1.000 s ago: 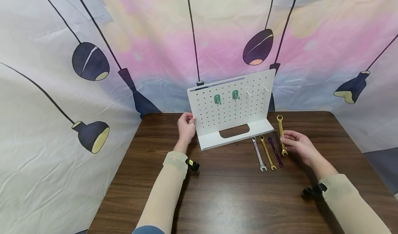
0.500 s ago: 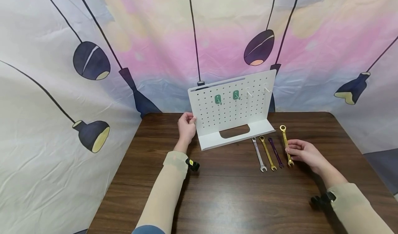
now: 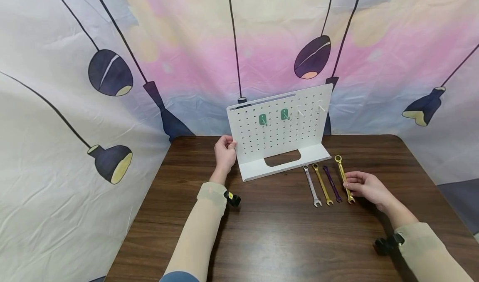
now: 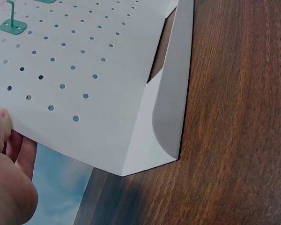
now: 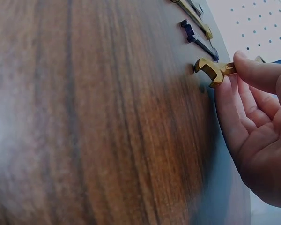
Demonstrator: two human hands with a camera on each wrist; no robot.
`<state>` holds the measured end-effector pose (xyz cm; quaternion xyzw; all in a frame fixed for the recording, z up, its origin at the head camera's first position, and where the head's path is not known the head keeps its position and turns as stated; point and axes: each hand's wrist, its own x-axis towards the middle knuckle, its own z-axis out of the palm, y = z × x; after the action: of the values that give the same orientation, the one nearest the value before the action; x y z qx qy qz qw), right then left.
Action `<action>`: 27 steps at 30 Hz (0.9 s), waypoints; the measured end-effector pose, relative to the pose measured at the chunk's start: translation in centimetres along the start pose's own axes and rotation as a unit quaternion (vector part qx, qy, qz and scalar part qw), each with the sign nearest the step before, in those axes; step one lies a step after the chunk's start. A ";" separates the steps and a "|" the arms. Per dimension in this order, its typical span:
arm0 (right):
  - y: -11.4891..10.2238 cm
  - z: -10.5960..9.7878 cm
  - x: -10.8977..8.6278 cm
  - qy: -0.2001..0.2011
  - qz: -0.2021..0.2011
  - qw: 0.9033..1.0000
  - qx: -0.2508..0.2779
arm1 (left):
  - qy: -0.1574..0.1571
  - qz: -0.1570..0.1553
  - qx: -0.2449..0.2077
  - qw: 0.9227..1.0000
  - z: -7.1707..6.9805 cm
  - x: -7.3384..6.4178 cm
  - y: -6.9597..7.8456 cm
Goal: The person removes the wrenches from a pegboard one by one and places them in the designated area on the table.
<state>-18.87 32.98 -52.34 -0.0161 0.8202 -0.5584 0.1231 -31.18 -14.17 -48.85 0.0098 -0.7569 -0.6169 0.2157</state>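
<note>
My left hand [image 3: 225,154] pinches the left edge of a white pegboard stand [image 3: 248,138], thumb on the front and fingers behind, as the left wrist view shows. My right hand [image 3: 368,187] pinches a gold combination wrench [image 3: 342,174] between thumb and fingers, ring end away from me and open end toward me. The held wrench is close over the table at the right end of a row. In that row lie a silver wrench [image 3: 312,186], a second gold wrench [image 3: 322,185] and a purple wrench [image 3: 332,184], side by side.
Two green hooks [image 3: 262,119] and two white hooks [image 3: 300,112] are fixed on the pegboard's upper part. The brown wooden table [image 3: 277,236] runs back to a printed cloth backdrop [image 3: 179,57]. The board's foot has a cutout along its fold.
My right hand has brought the gold wrench toward me, slightly right and lower, beside the purple one. In the last half second it shifts only slightly. My left hand stays on the pegboard.
</note>
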 end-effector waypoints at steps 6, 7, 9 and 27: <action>0.0 0.1 -0.1 0.008 -0.003 1.000 -0.016 | 0.000 -0.002 -0.005 1.000 0.0 0.0 0.0; 0.0 0.1 -0.1 0.009 -0.004 1.000 -0.017 | 0.000 -0.001 -0.005 1.000 0.0 0.0 0.0; 0.1 0.2 -0.1 0.013 -0.003 1.000 -0.017 | 0.000 0.001 -0.006 1.000 0.0 0.0 0.0; -0.5 1.5 -0.1 0.062 -0.010 0.984 -0.168 | -0.006 -0.002 -0.002 1.000 -0.1 0.0 0.1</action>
<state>-18.49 31.40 -52.38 -0.0100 0.9081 -0.4140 0.0621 -31.11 -14.26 -48.74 0.0070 -0.7571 -0.6186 0.2097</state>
